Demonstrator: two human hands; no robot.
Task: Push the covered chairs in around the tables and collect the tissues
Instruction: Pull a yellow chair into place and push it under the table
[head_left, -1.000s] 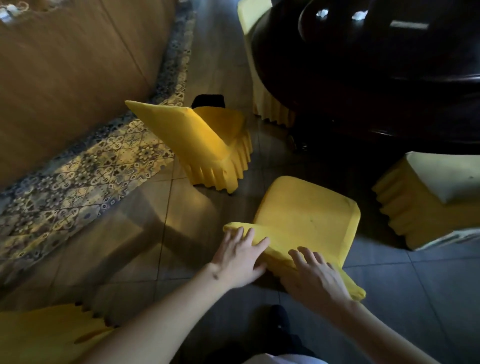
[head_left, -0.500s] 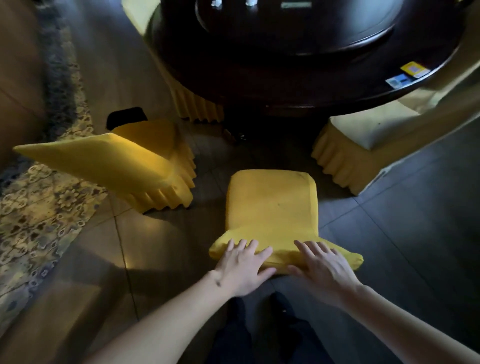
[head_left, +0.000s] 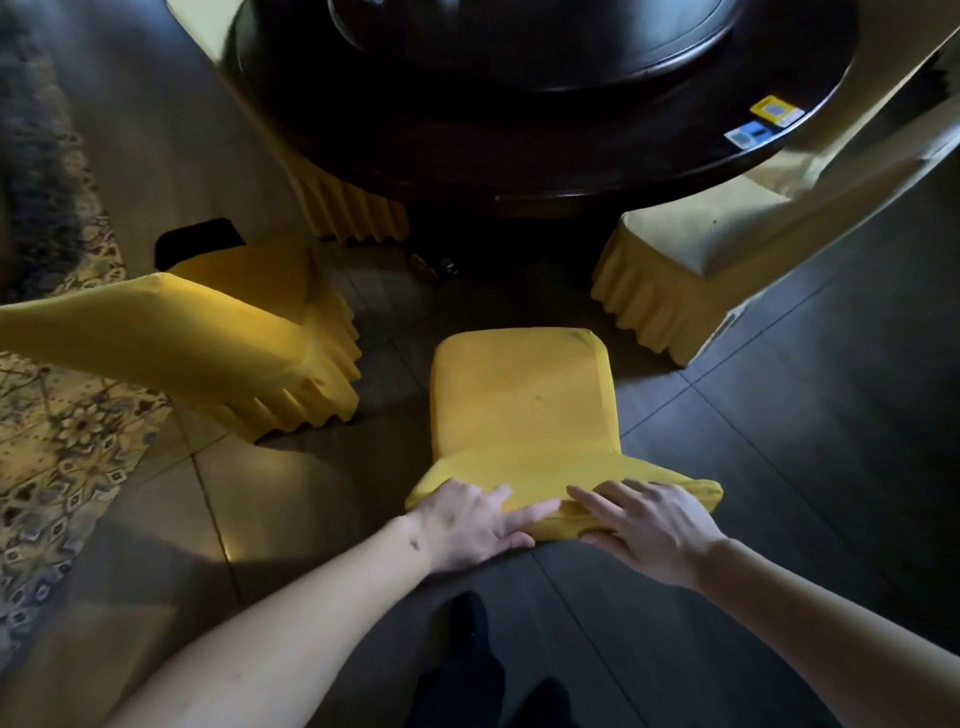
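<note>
A yellow-covered chair (head_left: 524, 400) stands in front of me, its seat facing the dark round table (head_left: 545, 119). My left hand (head_left: 467, 522) and my right hand (head_left: 644, 530) lie side by side on the top edge of its backrest, fingers fairly straight over the cloth. Another yellow-covered chair (head_left: 223, 338) stands to the left, turned at an angle, apart from the table. A paler covered chair (head_left: 691, 260) sits at the right, close to the table rim. No tissues are visible.
A further covered chair's skirt (head_left: 353, 213) shows under the table's far left rim. Two stickers (head_left: 763, 122) lie on the tabletop at the right. A patterned floor strip (head_left: 57, 426) runs along the left. My dark shoes (head_left: 483, 670) stand on the grey tiles.
The chair has swung round to face the table squarely and moved closer to it, with both hands staying on its backrest. The view has turned right and forward.
</note>
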